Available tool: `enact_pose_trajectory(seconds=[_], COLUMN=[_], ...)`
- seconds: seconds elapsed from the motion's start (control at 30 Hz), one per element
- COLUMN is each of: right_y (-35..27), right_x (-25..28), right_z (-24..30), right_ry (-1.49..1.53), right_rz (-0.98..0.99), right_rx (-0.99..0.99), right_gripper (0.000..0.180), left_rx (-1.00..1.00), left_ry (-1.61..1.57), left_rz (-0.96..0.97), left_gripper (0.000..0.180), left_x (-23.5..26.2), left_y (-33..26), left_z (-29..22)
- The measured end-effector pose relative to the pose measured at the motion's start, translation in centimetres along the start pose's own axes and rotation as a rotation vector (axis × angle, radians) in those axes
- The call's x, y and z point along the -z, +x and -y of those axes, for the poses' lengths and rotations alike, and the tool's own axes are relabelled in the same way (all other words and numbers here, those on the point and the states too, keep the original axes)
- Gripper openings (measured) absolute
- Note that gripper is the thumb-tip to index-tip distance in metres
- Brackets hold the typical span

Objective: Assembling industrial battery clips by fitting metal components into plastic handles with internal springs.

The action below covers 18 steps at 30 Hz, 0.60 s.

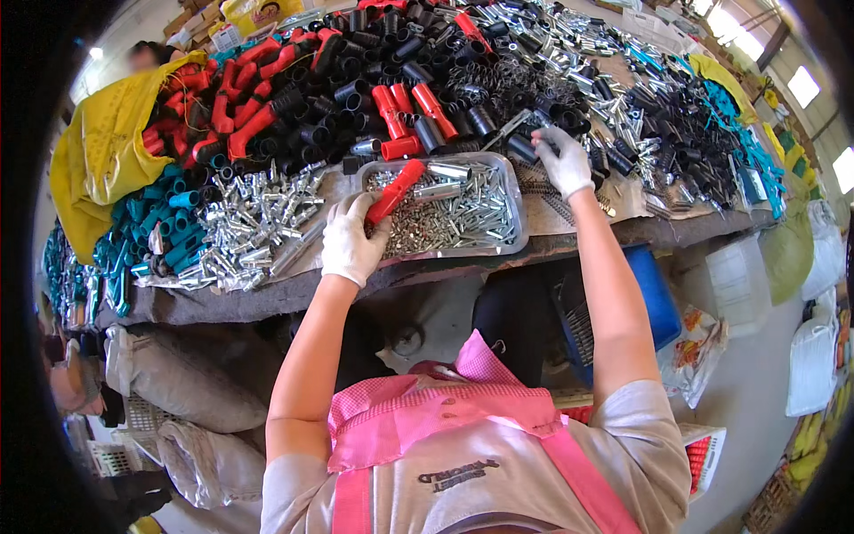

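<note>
My left hand (351,242), in a white glove, grips a red plastic tube (398,189) at the left edge of a metal tray (519,206) filled with small silver screws and metal tubes. My right hand (565,162), also gloved, reaches past the tray's far right corner and touches a black plastic tube (523,147) among the parts there; its fingers curl down onto the pile. Whether it has hold of the piece I cannot tell.
The workbench (267,298) is heaped with red and black tubes (311,98), teal tubes (169,227) and silver fittings (249,222). A yellow sack (98,151) lies at the left. A blue crate (654,294) and filled sacks (187,378) sit under the bench. Another person is at the far left.
</note>
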State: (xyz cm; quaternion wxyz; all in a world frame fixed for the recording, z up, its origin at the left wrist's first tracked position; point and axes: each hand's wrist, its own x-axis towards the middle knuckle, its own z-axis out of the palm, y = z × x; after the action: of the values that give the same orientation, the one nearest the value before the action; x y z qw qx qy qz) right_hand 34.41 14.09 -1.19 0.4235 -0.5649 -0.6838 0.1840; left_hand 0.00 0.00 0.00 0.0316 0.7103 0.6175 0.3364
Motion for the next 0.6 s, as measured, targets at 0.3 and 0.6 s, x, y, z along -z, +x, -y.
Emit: enact_pose_trajectory(seconds=[0.3, 0.6], right_y=[5.3, 1.9], right_x=[-1.8, -2.4], right_z=[1.8, 2.7], right_ry=[-0.444, -0.218], right_rz=[0.090, 0.084], right_rx=[0.383, 0.268], right_gripper=[0.022, 0.019], left_rx=[-0.053, 0.109], left_ry=[-0.136, 0.252], left_rz=[-0.258, -0.253], left_gripper=[0.026, 0.029], left_x=[0.6, 4.9], left_y=[-2.7, -6.0], left_z=[1.1, 6.1])
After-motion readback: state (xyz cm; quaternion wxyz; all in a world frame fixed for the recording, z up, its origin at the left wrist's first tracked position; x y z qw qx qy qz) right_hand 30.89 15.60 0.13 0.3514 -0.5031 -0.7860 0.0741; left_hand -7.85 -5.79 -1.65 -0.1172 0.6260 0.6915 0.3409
